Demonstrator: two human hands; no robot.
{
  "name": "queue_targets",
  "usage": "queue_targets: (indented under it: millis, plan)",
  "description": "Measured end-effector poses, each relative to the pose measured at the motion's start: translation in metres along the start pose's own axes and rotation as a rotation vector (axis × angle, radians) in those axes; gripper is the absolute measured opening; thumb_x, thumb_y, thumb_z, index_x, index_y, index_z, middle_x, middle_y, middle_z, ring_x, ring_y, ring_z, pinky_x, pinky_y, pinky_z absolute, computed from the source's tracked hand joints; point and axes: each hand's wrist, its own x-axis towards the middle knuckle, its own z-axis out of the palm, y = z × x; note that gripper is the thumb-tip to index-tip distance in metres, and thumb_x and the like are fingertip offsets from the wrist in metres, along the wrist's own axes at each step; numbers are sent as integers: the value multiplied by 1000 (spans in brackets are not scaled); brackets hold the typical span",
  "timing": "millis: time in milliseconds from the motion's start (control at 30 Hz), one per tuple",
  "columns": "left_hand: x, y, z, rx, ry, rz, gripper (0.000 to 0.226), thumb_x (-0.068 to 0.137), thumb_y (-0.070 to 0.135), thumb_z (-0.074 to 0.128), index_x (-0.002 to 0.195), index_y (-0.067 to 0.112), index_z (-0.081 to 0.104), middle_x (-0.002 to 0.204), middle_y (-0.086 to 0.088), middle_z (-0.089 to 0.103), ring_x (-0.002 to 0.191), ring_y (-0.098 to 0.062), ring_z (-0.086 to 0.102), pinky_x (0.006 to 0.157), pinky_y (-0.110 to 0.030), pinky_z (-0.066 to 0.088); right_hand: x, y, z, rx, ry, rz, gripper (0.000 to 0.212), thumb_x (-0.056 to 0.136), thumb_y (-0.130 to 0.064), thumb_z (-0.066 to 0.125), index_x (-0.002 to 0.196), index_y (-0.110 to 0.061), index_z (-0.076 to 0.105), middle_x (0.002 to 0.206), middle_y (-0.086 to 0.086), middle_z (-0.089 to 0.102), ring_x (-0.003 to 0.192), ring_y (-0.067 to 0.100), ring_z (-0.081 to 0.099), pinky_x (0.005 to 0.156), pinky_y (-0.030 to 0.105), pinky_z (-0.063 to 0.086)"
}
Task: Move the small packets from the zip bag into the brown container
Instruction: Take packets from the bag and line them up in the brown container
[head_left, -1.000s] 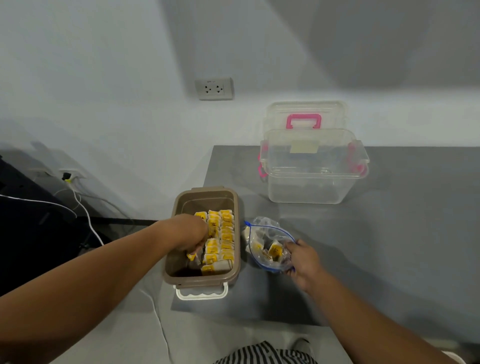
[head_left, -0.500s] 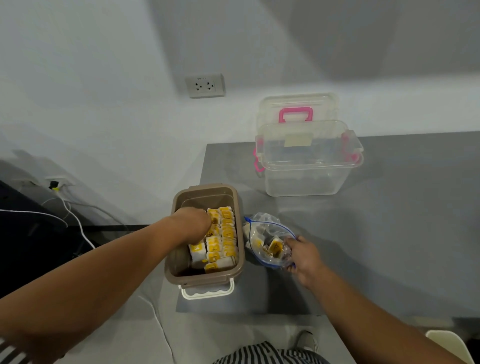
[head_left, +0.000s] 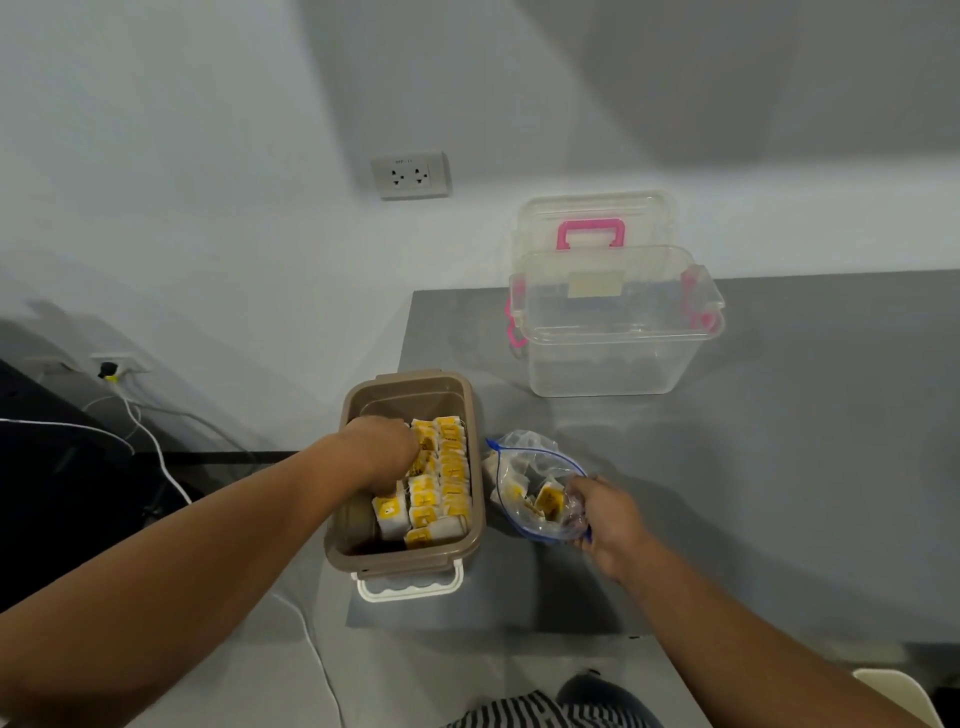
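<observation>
The brown container (head_left: 410, 387) stands at the grey table's left edge, with rows of small yellow-and-white packets (head_left: 452, 467) filling its right side. My left hand (head_left: 382, 449) reaches down into it, knuckles up, on the left row of packets; its fingertips are hidden. To the right of the container lies the clear zip bag (head_left: 524, 462) with a blue seal, its mouth open toward me. A few packets (head_left: 549, 501) show inside it. My right hand (head_left: 608, 519) grips the bag's near edge.
A clear storage box with pink latches (head_left: 613, 332) stands at the back of the table (head_left: 779, 467), its pink-handled lid (head_left: 592, 218) leaning on the wall behind. The brown container's white latch (head_left: 410, 587) overhangs the table front. Cables (head_left: 156, 452) hang left.
My left hand set a packet down at the container's near end, then moved back along the left row. My right hand has kept its grip on the bag.
</observation>
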Motion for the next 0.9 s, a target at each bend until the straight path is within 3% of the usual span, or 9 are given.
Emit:
queue_targets:
  millis: [133,233,333,467,567,667,733,800,900]
  plan:
    - [-16,-2,-30,-201,176,-42,24,84,38,69,105,26,70,103,5,70,96,-18,65,82,-32,53,-2,-9,-5,-13,-22,-24,7,97,-8,56,95,-7,62,84,16,66,70,26,64,58,32,51]
    - [-37,15,-59,-439,387,-47,15,89,39,66,101,30,70,97,10,70,88,-9,63,78,-26,51,-2,-14,-13,-33,-33,-44,13,97,-8,56,85,-10,61,74,10,63,63,23,60,51,27,47]
    - [-48,49,-80,-755,518,-16,6,90,31,69,95,29,70,89,14,69,81,0,62,75,-17,50,0,-21,-18,-47,-62,-67,17,100,-10,54,85,-11,62,75,9,64,67,23,62,58,31,50]
    - [-26,104,-84,-897,492,-22,10,91,24,68,98,25,75,89,7,74,80,-9,69,80,-29,58,5,-28,-27,-160,-96,-121,24,104,-15,49,81,-13,58,52,-4,56,44,9,50,44,23,38]
    - [3,139,-75,-852,376,-129,16,91,21,64,99,22,77,96,0,75,89,-19,70,86,-35,57,8,-31,-36,-177,-145,-148,23,105,-15,48,85,-13,60,50,-8,58,42,4,52,44,21,40]
    - [22,161,-65,-765,325,-234,22,93,31,62,106,20,75,100,-5,74,92,-24,70,86,-37,57,11,-33,-44,-162,-169,-164,24,104,-12,48,85,-13,62,58,-5,63,50,5,58,48,20,43]
    - [27,171,-60,-763,281,-262,24,95,35,61,107,19,74,99,-5,73,89,-22,69,85,-35,58,12,-35,-48,-156,-195,-167,21,103,-14,50,91,-13,66,72,-2,72,66,11,67,61,25,50]
    - [30,178,-55,-828,294,-270,24,94,35,62,108,20,74,98,-4,73,88,-20,69,86,-35,58,14,-35,-52,-151,-215,-167,19,102,-13,52,93,-14,69,85,5,75,78,18,71,71,33,53]
    - [30,188,-49,-991,364,-297,16,90,34,69,100,25,76,92,1,74,83,-14,69,84,-34,59,19,-35,-56,-129,-247,-158,17,101,-11,53,95,-13,70,86,7,77,81,23,72,75,36,55]
